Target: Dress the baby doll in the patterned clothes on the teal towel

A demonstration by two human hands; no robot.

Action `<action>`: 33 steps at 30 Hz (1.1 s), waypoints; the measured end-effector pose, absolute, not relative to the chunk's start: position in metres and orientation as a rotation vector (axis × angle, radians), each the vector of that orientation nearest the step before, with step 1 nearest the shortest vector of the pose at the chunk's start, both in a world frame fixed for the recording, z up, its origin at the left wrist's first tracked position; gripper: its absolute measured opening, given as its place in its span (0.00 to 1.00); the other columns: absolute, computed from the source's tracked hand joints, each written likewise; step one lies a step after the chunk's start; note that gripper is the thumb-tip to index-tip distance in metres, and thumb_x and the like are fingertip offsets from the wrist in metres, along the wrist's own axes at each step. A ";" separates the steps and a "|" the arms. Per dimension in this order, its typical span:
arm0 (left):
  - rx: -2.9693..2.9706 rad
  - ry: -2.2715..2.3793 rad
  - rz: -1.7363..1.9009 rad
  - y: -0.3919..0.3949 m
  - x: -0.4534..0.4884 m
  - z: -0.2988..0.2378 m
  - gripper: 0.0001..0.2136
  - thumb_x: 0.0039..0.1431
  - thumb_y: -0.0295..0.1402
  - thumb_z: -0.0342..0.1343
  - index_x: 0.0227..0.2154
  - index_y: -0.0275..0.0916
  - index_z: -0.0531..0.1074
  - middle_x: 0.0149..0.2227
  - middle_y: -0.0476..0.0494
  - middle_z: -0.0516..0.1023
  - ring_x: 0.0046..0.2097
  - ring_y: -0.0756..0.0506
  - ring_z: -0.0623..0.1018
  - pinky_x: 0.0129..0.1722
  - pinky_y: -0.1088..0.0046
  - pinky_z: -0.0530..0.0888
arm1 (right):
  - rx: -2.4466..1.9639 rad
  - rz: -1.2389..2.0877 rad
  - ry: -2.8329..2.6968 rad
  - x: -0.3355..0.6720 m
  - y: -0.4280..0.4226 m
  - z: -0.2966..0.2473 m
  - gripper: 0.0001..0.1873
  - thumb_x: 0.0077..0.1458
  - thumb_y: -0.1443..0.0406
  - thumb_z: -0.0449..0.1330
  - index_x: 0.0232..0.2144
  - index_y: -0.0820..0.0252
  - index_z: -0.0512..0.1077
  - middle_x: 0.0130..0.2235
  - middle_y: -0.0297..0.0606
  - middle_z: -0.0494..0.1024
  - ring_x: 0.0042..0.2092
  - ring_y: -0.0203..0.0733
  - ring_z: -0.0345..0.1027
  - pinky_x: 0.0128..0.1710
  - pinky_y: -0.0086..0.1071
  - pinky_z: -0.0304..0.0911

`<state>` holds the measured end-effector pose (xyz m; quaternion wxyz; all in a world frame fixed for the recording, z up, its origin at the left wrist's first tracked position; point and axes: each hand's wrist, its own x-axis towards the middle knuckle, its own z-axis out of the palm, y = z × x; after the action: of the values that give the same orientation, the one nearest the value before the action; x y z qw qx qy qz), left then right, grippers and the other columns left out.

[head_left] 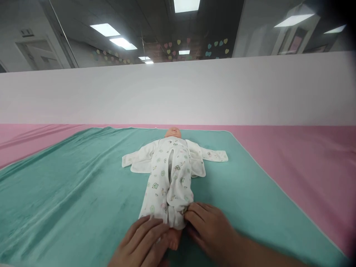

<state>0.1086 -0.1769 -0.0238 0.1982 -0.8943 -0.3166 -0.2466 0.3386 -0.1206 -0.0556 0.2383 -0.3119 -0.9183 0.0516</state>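
The baby doll (172, 132) lies on its back on the teal blanket (83, 200), head away from the person, with the white printed pants (158, 176) over its legs and the white jacket (142, 152) spread at both sides. The right hand (211, 228) has its fingers curled onto the bunched cuff (177, 215); its thumb is blurred, so a firm pinch cannot be confirmed. The left hand (143, 241) is half open over the hem and beside the doll's bare foot (174, 239) (whether it grips the foot, one cannot tell). The step looks like settling the cuff around the foot. It is best done by steadying the ankle and easing the gathered cloth out evenly, without twisting the leg or snagging the toes.
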 end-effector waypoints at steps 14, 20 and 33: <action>-2.603 -0.952 -0.961 -0.153 0.139 -0.024 0.07 0.54 0.30 0.54 0.37 0.38 0.69 0.33 0.48 0.75 0.37 0.48 0.74 0.50 0.63 0.67 | -0.385 0.513 -2.251 0.329 -0.135 -0.043 0.07 0.54 0.67 0.51 0.25 0.57 0.57 0.23 0.29 0.66 0.24 0.29 0.56 0.23 0.23 0.54; -2.724 -0.847 -1.023 -0.151 0.141 -0.029 0.05 0.57 0.25 0.50 0.36 0.35 0.67 0.26 0.48 0.71 0.30 0.50 0.71 0.44 0.68 0.71 | -0.233 0.478 -2.252 0.336 -0.132 -0.041 0.11 0.63 0.63 0.44 0.28 0.57 0.59 0.26 0.30 0.67 0.27 0.28 0.59 0.26 0.21 0.56; -2.671 -0.801 -0.997 -0.159 0.130 -0.022 0.12 0.62 0.25 0.40 0.28 0.36 0.68 0.30 0.45 0.73 0.33 0.48 0.70 0.37 0.69 0.70 | -0.243 0.452 -2.474 0.340 -0.134 -0.055 0.17 0.64 0.62 0.41 0.32 0.59 0.67 0.28 0.33 0.72 0.28 0.29 0.64 0.26 0.23 0.59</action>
<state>0.1297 -0.1592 -0.0223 0.0902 -0.8982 -0.2694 -0.3353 0.3404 -0.1339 -0.0554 0.3028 -0.0918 -0.9332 0.1706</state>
